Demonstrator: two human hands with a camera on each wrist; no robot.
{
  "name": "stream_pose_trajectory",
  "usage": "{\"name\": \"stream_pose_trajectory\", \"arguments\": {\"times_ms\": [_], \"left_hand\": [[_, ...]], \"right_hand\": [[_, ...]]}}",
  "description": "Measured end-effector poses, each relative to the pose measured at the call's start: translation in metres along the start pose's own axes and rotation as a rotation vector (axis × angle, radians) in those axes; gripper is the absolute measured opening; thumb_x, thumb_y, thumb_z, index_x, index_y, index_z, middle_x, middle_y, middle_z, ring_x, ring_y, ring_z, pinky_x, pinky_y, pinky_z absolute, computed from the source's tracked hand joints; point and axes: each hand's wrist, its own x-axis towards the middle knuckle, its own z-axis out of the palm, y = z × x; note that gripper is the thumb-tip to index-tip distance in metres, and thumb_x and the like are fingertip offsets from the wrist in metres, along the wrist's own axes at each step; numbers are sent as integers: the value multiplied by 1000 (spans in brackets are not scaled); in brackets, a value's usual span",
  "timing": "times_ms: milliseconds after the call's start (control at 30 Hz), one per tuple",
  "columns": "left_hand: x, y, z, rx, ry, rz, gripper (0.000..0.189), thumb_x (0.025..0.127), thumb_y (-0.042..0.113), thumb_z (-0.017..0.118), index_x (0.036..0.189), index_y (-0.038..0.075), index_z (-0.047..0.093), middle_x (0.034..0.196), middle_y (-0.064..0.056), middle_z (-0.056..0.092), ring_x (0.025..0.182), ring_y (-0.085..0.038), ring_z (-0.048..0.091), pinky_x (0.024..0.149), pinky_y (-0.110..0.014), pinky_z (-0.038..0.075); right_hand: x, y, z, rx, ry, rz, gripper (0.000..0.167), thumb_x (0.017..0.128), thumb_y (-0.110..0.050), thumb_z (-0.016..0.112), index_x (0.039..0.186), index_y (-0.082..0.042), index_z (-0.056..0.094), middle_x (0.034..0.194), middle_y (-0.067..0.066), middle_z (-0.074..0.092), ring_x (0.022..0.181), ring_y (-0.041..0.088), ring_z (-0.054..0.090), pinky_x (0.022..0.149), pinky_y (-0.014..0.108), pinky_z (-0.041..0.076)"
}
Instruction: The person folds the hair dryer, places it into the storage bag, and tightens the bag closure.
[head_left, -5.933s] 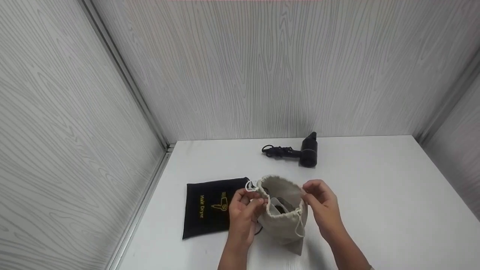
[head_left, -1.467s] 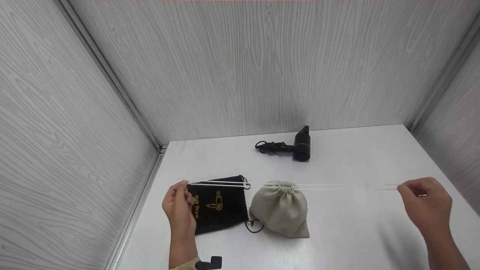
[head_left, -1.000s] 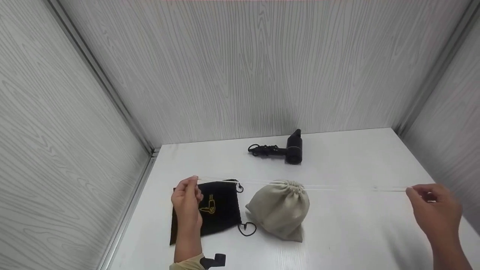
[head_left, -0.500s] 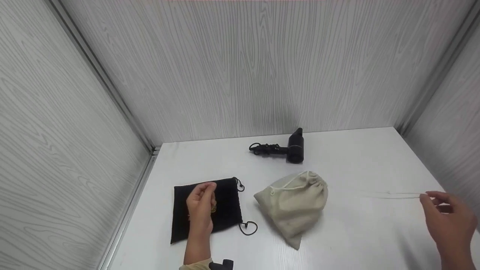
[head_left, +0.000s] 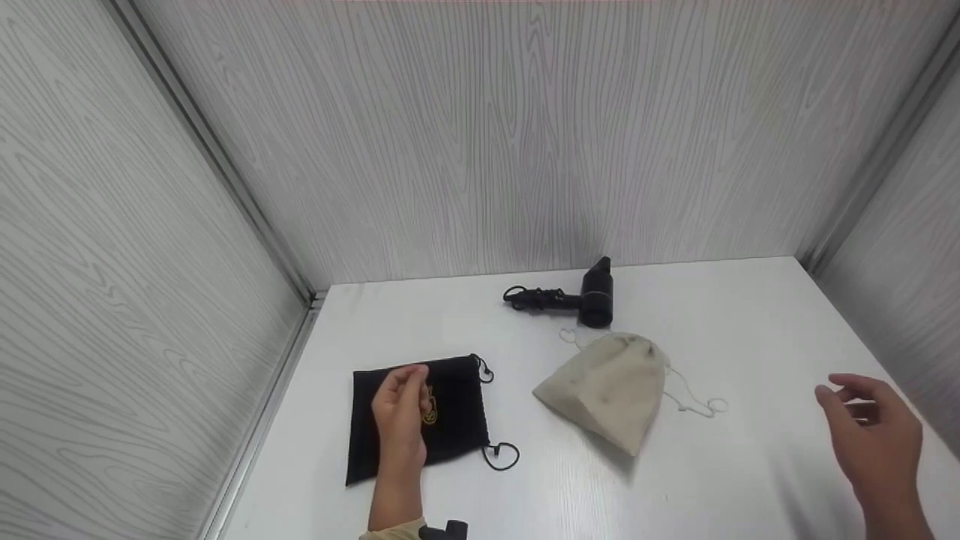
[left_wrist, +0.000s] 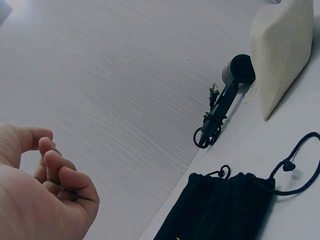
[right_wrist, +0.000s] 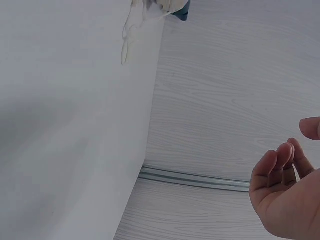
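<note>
Fingers pinched on nothing for the left hand (head_left: 401,412), right hand (head_left: 876,435) loosely curled, also empty. Beige pouch (head_left: 611,390) sits lower right of centre.

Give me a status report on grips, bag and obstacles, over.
Left grip empty; right grip empty. Beige bag on table, drawstrings slack. Hair dryer close behind it, not blocking.

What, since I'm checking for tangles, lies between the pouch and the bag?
In the head view, two black cord loops from the pouch reach partway toward the bag; past them, only bare table.
</note>
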Motion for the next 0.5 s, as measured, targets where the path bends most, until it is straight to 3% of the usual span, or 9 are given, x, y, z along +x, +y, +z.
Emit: {"name": "stream_pose_trajectory", "arguments": {"times_ms": [500], "left_hand": [[-1, -4, -12, 12, -39, -52, 14, 104, 18, 70, 105, 4, 69, 81, 1, 59, 69, -9, 51, 60, -18, 43]], "right_hand": [[-4, -17, 28, 40, -152, 37, 24, 102, -22, 71, 124, -15, 70, 97, -10, 60, 81, 6, 61, 66, 15, 53]]}}
